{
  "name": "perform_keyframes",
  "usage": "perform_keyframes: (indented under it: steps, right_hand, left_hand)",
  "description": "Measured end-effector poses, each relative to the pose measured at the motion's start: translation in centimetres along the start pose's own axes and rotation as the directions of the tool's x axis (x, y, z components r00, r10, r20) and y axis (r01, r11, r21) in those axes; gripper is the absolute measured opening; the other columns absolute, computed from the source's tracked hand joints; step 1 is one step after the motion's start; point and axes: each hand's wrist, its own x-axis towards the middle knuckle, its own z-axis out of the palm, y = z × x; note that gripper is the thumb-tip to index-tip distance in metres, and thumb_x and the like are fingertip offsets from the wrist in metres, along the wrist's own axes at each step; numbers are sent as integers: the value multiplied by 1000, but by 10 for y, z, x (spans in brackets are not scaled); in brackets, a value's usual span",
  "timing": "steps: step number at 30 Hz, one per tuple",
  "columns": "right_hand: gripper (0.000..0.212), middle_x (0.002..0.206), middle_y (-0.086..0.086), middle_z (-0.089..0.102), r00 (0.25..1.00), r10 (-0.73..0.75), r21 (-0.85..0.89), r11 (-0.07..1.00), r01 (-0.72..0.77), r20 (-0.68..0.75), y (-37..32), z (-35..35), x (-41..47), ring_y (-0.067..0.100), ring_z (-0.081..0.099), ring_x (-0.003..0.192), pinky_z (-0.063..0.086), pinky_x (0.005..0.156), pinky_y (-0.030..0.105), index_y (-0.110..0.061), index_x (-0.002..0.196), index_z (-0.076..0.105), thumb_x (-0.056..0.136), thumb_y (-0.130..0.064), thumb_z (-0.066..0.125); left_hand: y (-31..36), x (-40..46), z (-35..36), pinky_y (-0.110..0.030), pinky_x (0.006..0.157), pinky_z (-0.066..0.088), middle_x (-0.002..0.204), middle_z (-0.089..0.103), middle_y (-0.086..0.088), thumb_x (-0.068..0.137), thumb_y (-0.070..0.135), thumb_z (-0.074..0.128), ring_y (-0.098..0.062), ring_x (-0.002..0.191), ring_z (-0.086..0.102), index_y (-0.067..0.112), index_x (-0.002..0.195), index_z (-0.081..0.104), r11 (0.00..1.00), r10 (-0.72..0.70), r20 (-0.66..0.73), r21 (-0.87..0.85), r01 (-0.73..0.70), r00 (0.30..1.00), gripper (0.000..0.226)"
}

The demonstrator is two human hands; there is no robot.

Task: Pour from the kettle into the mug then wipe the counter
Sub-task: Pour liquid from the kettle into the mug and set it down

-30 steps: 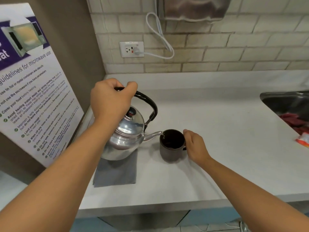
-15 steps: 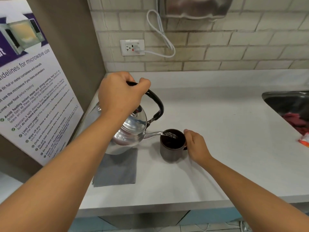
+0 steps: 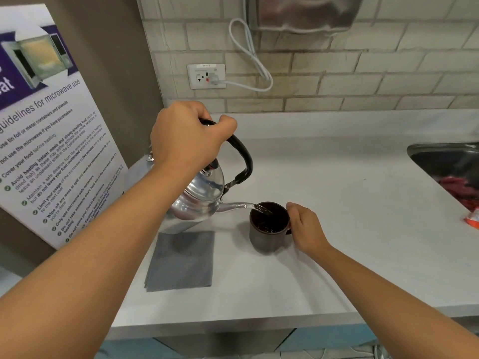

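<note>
Over the counter [image 3: 337, 216], the left hand [image 3: 186, 141] is clenched around the handle of the kettle [image 3: 199, 200], lifted and tipped so its spout hangs over the rim of the mug [image 3: 268, 226]. Water streams in. The right hand [image 3: 304, 229] curls around the mug's handle side, steadying it on the counter. Best to keep the tilt gentle, the spout close above the rim, and level off before the mug brims. The cloth [image 3: 181, 260] lies flat beneath the kettle, ready for wiping.
</note>
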Motion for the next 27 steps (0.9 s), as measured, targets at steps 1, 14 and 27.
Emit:
perform_keyframes:
  steps: [1, 14, 27]
  right_hand:
    - [41, 56, 1, 36, 1000, -4, -9, 1000, 4, 1, 0, 0, 0, 7, 32, 49, 35, 48, 21, -16, 57, 29, 97, -26, 33]
    - [40, 54, -2, 33, 1000, -9, -23, 1000, 10, 15, -2, -1, -1, 8, 30, 51, 33, 54, 31, -19, 56, 26, 95, -22, 32]
    - [40, 56, 1, 35, 1000, 7, -27, 1000, -6, 6, -4, -1, -2, 10, 32, 53, 35, 53, 26, -17, 58, 27, 96, -23, 32]
  left_hand:
    - [1, 1, 0, -21, 46, 31, 40, 40, 4, 67, 34, 63, -12, 38, 36, 9, 52, 57, 1000, 5, -2, 2, -5, 1000, 29]
    - [9, 8, -3, -29, 48, 40, 49, 53, -12, 64, 36, 61, -21, 46, 42, 6, 53, 57, 996, 72, -1, 48, -72, 997, 31]
    - [-2, 6, 5, -26, 48, 35, 44, 43, -2, 64, 34, 62, -17, 45, 37, 6, 52, 57, 999, 52, 4, 1, -52, 999, 31]
